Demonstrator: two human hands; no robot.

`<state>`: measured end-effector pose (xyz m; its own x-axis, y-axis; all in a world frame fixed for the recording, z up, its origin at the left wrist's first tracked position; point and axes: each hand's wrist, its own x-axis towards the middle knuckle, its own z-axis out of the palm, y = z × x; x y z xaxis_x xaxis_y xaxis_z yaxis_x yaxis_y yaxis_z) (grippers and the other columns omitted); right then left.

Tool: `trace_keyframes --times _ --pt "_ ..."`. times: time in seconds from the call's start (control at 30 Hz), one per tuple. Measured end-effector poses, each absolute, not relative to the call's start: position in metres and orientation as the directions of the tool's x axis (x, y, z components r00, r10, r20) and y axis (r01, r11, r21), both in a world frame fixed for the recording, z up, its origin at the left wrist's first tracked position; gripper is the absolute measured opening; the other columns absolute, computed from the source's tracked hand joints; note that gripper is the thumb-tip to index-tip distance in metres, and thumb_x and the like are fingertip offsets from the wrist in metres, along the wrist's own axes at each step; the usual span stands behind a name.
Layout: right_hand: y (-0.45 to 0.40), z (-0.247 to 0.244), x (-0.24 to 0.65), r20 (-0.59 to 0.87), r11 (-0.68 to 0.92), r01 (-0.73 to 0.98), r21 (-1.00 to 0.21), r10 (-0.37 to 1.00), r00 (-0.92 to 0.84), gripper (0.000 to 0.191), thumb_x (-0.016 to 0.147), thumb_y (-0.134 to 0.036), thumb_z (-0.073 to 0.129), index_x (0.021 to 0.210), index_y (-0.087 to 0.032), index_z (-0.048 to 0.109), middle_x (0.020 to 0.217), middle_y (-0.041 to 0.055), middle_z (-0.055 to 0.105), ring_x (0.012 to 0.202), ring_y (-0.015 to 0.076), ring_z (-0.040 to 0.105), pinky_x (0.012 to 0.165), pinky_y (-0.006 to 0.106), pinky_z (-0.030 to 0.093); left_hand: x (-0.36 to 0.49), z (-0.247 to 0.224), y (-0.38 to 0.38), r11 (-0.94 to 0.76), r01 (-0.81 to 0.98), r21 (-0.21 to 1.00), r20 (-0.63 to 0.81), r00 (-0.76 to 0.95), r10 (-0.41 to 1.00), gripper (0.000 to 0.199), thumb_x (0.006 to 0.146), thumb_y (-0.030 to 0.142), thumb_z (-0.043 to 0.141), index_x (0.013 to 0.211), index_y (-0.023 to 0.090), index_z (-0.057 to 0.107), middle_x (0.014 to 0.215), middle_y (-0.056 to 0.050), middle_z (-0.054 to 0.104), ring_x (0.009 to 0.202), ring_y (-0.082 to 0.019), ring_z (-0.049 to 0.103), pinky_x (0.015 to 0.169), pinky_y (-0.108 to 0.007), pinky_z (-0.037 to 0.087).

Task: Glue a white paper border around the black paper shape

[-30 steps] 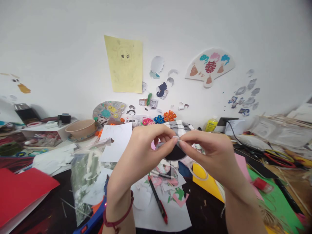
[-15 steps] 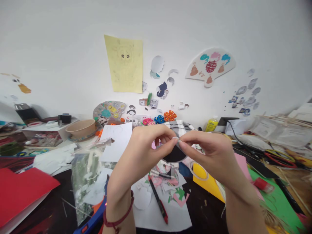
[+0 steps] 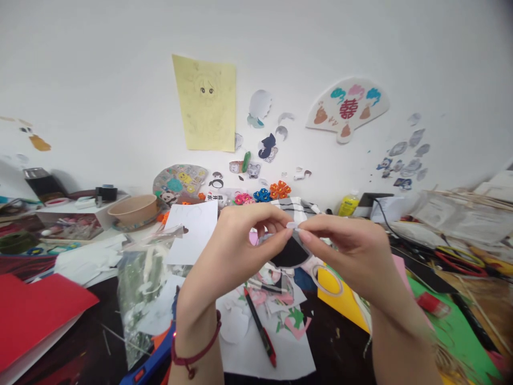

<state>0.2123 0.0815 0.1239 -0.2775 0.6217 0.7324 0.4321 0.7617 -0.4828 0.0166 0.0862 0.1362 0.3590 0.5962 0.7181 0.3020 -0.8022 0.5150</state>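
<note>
My left hand (image 3: pixel 240 246) and my right hand (image 3: pixel 348 246) meet above the middle of the table, thumbs and forefingers pinched. Between their fingertips is a small whitish piece (image 3: pixel 293 225), thin like paper or tape; its exact kind is unclear. Just under the fingers shows a black cutout with a pale grey edge (image 3: pixel 289 253). Whether the fingers also hold this cutout is hidden. Below it, a black and red pen (image 3: pixel 260 327) lies on a white sheet (image 3: pixel 280 363) among pink and green paper scraps (image 3: pixel 295 318).
A blue glue gun (image 3: pixel 150 363) and a clear plastic bag (image 3: pixel 136 299) lie left, beside red paper (image 3: pixel 36 321). To the right are a tape ring (image 3: pixel 328 280), yellow paper (image 3: pixel 344 305), green paper (image 3: pixel 452 326) and scissors (image 3: pixel 460 261). Bead flowers (image 3: pixel 279 190) stand at the back.
My fingertips have drawn slightly apart, the right hand shifting a little to the right. More of the small whitish piece shows between them. The table things stay put.
</note>
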Motion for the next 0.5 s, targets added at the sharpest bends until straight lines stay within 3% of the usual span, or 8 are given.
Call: trace_keyframes --times 0.5 --pt "0.0813 0.1224 0.2104 0.738 0.765 0.444 -0.468 0.614 -0.28 0.01 0.089 -0.018 0.066 0.082 -0.022 0.071 0.075 -0.0044 0.072 0.065 0.009 0.062 0.06 0.021 0.048 0.016 0.1353 0.0875 -0.762 0.281 0.584 0.676 0.352 0.648 0.005 0.087 0.015 0.065 0.085 0.017 0.069 0.079 0.001 0.071 0.07 -0.01 0.06 0.065 -0.022 0.049"
